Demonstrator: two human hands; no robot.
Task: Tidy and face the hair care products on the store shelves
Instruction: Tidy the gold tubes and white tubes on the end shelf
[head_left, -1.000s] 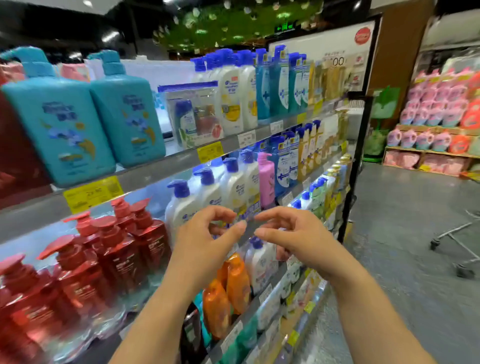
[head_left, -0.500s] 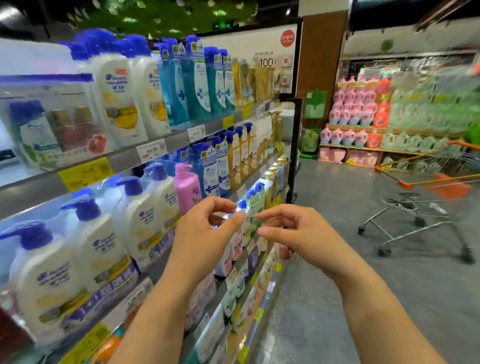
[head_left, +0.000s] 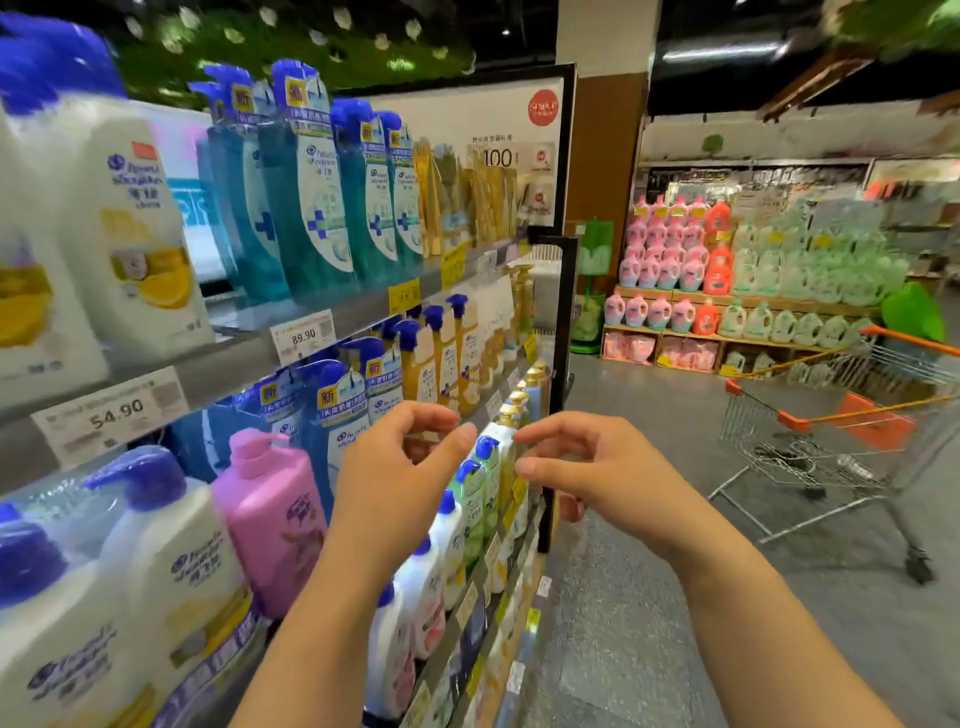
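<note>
Between products — both hands empty, no bottle gripped.
Left hand (head_left: 400, 483) and right hand (head_left: 587, 473) hover with fingers loosely curled; next, grasp the pink bottle (head_left: 270, 514) at the shelf's front edge.

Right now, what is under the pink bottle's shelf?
Under the pink bottle, a lower shelf holds white bottles with blue caps. The left hand and forearm cover the rest of that row.
</note>
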